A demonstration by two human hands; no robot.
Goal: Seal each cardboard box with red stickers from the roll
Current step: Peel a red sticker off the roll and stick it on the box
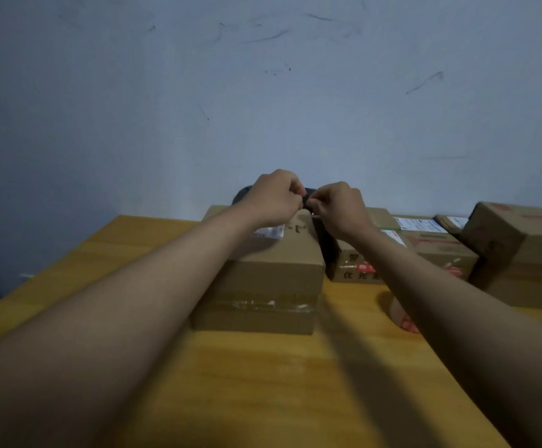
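A plain cardboard box [273, 273] stands in the middle of the wooden table [263, 383], with clear tape along its front seam and a white label on top. My left hand [271, 198] and my right hand [337, 206] meet above the box's far top edge. Their fingers are curled and together pinch a small piece, apparently a sticker [314, 215], which is mostly hidden. The sticker roll [404, 320], showing red, lies on the table to the right of the box, partly under my right forearm.
Three more cardboard boxes stand along the wall to the right: one with red print [353, 263], a flatter one [437, 250] and a tall one [522, 253] with red marks. The table's left edge runs diagonally. A scuffed wall rises just behind.
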